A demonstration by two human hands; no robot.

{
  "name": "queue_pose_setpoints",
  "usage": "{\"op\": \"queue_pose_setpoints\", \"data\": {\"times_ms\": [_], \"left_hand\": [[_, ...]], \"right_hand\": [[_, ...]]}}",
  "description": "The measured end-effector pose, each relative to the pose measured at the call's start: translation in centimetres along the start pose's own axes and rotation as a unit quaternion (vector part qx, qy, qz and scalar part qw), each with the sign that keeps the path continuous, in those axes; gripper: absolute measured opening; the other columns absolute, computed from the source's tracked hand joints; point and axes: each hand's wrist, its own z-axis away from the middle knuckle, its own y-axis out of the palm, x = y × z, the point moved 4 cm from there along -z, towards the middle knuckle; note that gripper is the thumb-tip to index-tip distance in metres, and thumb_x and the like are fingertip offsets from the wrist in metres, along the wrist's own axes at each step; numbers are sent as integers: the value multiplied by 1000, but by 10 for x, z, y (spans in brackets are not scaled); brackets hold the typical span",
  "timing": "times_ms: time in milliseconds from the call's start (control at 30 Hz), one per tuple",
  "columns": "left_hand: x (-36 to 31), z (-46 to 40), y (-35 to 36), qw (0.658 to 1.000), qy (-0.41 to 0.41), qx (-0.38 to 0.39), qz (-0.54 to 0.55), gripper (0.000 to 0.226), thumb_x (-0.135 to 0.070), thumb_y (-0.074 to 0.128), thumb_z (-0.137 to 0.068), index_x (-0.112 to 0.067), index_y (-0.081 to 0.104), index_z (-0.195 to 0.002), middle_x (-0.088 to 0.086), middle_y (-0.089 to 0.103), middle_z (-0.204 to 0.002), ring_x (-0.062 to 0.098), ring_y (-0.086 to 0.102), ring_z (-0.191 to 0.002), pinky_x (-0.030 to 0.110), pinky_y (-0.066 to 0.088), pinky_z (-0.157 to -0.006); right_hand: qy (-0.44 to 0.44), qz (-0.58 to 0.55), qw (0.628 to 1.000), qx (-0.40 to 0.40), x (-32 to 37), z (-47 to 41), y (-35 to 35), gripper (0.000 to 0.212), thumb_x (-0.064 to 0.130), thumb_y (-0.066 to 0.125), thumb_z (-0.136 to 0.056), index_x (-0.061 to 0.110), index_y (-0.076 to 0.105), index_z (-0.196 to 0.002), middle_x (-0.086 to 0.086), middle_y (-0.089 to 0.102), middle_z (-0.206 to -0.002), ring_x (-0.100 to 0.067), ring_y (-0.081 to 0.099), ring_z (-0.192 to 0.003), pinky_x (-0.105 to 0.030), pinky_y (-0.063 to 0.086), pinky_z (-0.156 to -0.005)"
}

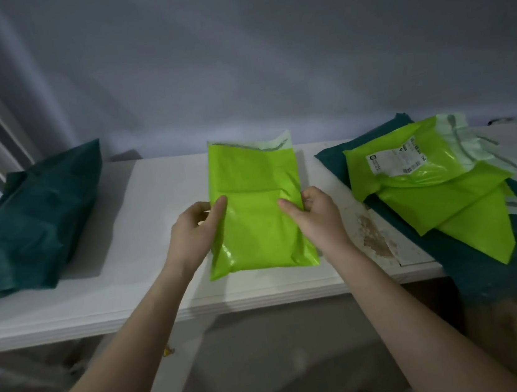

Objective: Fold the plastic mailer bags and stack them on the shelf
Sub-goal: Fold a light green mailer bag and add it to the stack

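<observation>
Risk: the slick lime mailer bag (258,215) may spring open or slide on the shelf (145,242) if the grip slackens before the crease sets. The left hand (194,229) and right hand (313,213) each pinch 1 side edge, fingers curled. The bag lies flat between both hands, extending beyond the fingertips.

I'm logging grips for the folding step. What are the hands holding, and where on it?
Both hold the lime-green mailer bag: left hand pinches its left edge, right hand its right edge, mid-length.
</observation>
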Motion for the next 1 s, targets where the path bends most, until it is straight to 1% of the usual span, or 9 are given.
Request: {"op": "queue_pose_setpoints", "data": {"times_ms": [133, 233, 300, 433, 533, 633, 733, 833, 1000], "left_hand": [[10, -7, 2, 999, -30, -1, 29, 33, -51, 57, -86, -20, 65, -82, -1, 60, -77, 21, 57, -74, 32, 54, -65], [17, -15, 4, 999, -36, 7, 16, 21, -32, 60, -90, -19, 58, -73, 3, 57, -77, 20, 53, -69, 18, 48, -45], [21, -20, 3, 1000, -30, 4, -2, 17, -25, 60, -90, -17, 58, -75, 3, 57, -76, 19, 53, -67, 16, 49, -43], [24, -25, 2, 999, -12, -5, -47, 9, -22, 60, -90, -15, 64, -93, 2, 61, -76, 19, 56, -65, 23, 56, -52], [23, -27, 2, 998, 1, -29, -63, 29, -26, 61, -89, -15, 57, -116, 4, 63, -88, 26, 61, -76, 39, 56, -75], [20, -26, 2, 993, 22, -59, -97, 37, -26, 54, -93, -11, 47, -126, 7, 61, -113, 29, 61, -97, 36, 48, -89], [18, -22, 7, 981, 69, -56, -173, 37, -22, 49, -95, -7, 47, -129, 12, 45, -133, 28, 53, -115, 31, 39, -97], [14, -15, 15, 954, 153, -32, -257, 29, -18, 49, -94, -5, 58, -119, 13, 52, -125, 31, 49, -116, 35, 37, -100], [20, 0, 31, 897, 195, 57, -393, 36, -33, 42, -97, -17, 55, -125, 2, 53, -129, 26, 47, -118, 38, 39, -97]], "right_hand": [[-4, 37, 999, 28, -11, 4, 4, 31, 24, 68, -84, 17, 45, -64, -12, 58, -72, -22, 54, -67, -30, 34, -58], [20, 44, 998, 43, -23, 4, 7, 32, 24, 65, -87, 18, 43, -64, -8, 55, -70, -19, 52, -65, -29, 33, -57], [52, 27, 996, 60, -31, 3, 11, 29, 29, 60, -90, 16, 46, -68, -2, 52, -67, -15, 50, -63, -29, 33, -55], [104, -19, 993, 60, -44, -1, 15, 17, 26, 60, -89, 13, 51, -96, 0, 56, -82, -17, 56, -77, -25, 40, -62], [74, 15, 996, 50, -43, -3, 16, 31, 20, 61, -90, 18, 38, -111, 2, 54, -77, -9, 51, -63, -13, 39, -46], [36, 50, 998, 25, -38, -4, 21, 42, 22, 57, -91, 13, 32, -124, 2, 49, -69, -10, 48, -57, -17, 33, -41], [0, 82, 997, 13, -33, -2, 27, 45, 18, 57, -91, 7, 35, -129, -6, 56, -91, -24, 57, -84, -27, 38, -65], [-81, 194, 977, 20, -29, 2, 31, 44, 15, 57, -89, 3, 42, -128, -15, 46, -122, -30, 42, -115, -31, 33, -92], [-201, 297, 928, 97, -21, 16, 45, 37, 26, 51, -93, 6, 54, -123, -10, 55, -122, -28, 46, -118, -39, 39, -98]]}}
